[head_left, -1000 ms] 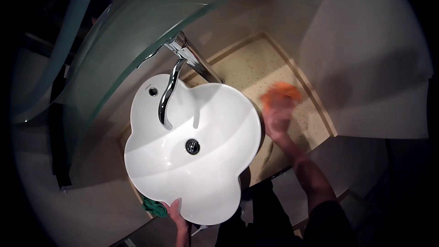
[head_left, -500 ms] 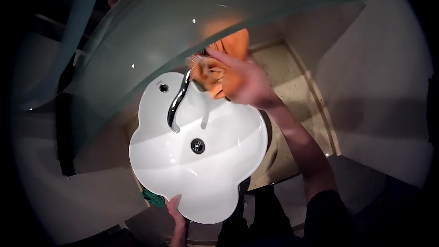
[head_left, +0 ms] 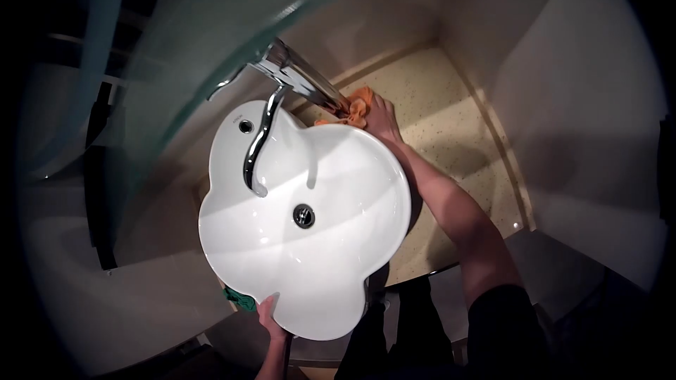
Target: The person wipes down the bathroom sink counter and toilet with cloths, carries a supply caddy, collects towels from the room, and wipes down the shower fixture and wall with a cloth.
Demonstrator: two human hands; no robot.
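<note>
Right hand (head_left: 382, 121) gripping orange cloth (head_left: 358, 108), chrome faucet (head_left: 308, 82) beside its fingers, left hand (head_left: 269, 318) touching white washbasin (head_left: 341, 236), grip of fingers there unclear

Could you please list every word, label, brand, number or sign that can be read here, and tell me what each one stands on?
No text can be read for certain.
White vessel sink: one tiny dark marking beside the overflow hole, possibly a brand, too small and blurred to read.
Chrome faucet, orange cloth, green cloth: no lettering visible.
</note>
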